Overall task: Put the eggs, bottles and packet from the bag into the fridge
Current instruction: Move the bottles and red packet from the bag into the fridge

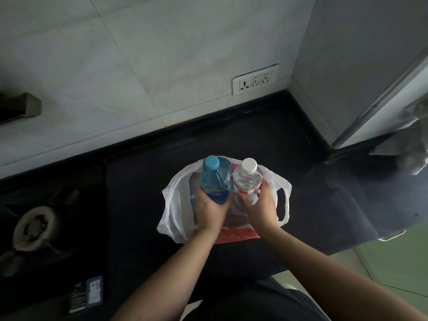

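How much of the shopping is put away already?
Nothing looks put away yet. The left hand holds the blue bottle and the right hand holds the clear bottle, both just above the bag. They must go into the fridge; something red remains in the bag, and no eggs show.

I look down on a dark counter [143, 172] in dim light. Pale tiled wall [115, 66] behind it carries a white socket plate [254, 80]. A gas burner [34, 228] sits at the left, a grey cloth [407, 144] at the right, green floor [398, 260] below.
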Motion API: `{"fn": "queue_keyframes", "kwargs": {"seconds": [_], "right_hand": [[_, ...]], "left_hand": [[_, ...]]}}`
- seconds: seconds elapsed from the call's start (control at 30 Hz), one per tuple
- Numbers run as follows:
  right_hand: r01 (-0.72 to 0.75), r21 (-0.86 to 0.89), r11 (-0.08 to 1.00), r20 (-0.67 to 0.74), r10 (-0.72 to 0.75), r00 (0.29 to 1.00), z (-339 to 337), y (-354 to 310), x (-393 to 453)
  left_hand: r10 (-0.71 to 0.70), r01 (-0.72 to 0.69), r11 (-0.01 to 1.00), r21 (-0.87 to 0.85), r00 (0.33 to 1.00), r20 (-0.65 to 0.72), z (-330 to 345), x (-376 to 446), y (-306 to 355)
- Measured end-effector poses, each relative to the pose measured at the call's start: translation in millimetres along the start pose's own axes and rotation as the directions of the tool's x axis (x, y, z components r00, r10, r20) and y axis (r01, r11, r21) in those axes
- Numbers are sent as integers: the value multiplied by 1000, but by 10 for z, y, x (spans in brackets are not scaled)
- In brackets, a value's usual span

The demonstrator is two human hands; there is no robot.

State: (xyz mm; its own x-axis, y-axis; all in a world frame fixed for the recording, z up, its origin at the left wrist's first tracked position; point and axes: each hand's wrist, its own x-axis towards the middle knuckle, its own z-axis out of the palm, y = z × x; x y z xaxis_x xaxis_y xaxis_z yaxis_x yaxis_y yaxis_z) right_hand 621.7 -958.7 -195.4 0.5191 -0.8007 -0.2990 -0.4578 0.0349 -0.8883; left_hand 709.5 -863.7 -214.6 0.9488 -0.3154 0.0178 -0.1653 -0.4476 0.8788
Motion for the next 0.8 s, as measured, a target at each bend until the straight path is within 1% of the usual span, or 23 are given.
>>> {"fn": "queue_keyframes", "kwargs": {"seconds": [0.1,0.2,0.33,0.43,0.57,0.7,0.8], "right_hand": [[2,-23,1000,6,-1,1000,-6,-2,-1],[13,-46,999,14,-13,1000,4,-14,-7],[39,-40,998,-8,-39,999,4,-63,-11],[44,-74,996,8,-44,999,0,-122,12],[13,-96,995,-18,-15,1000,15,-163,-14],[33,-125,992,-37,-38,999,-7,-225,-65],[32,-132,991,-46,-38,998,-33,-250,-143]], "left_hand": [[50,-50,999,5,996,79,-145,111,-167],[69,-69,998,2,994,89,-214,135,-235],[30,-26,998,-62,997,67,-146,129,-201],[-65,68,996,-52,996,56,-102,159,-180],[-108,110,993,-42,993,44,-131,176,-94],[-69,68,997,26,997,45,-268,193,-63],[-32,32,999,16,997,63,-418,144,20]]}}
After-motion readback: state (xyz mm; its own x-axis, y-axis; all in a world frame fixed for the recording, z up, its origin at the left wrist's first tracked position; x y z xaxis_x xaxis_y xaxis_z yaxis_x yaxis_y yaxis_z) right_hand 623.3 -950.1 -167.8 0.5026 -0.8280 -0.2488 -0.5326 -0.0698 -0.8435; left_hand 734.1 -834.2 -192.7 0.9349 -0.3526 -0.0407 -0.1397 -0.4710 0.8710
